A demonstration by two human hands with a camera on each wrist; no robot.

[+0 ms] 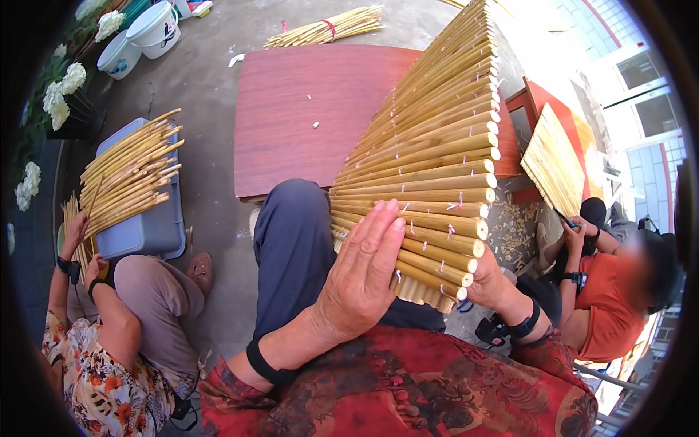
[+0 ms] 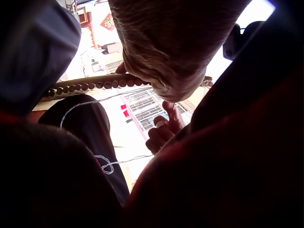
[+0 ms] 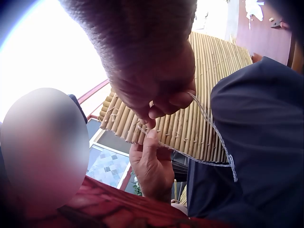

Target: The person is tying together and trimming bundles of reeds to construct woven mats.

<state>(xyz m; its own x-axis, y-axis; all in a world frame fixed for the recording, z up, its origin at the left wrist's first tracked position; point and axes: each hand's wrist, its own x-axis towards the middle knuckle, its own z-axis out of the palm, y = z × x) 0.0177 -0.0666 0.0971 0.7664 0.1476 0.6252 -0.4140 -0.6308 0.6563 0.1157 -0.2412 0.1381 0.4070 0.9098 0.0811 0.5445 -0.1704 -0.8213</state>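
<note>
A mat of tan reed stalks [image 1: 429,153], tied side by side with white string, spreads up and away from the person's lap. Near its close edge the left hand [image 1: 357,269] grips it, fingers flat on top and thumb [image 3: 151,147] on the underside. The right hand [image 3: 156,90] is under the mat by the same edge, partly hidden in the head view. Its curled fingers pinch a white string [image 3: 209,118], which loops down and runs back to the stalks. In the left wrist view the string [image 2: 108,166] hangs in a loose loop, and a ring [image 2: 161,123] shows on the right hand.
A reddish table [image 1: 291,124] stands ahead, partly under the mat. Behind it lies a tied stalk bundle [image 1: 328,28]. At left, a seated person [image 1: 116,328] handles stalks on a blue-grey bin [image 1: 149,229]. Another person [image 1: 611,291] sits at right near a smaller mat [image 1: 555,156].
</note>
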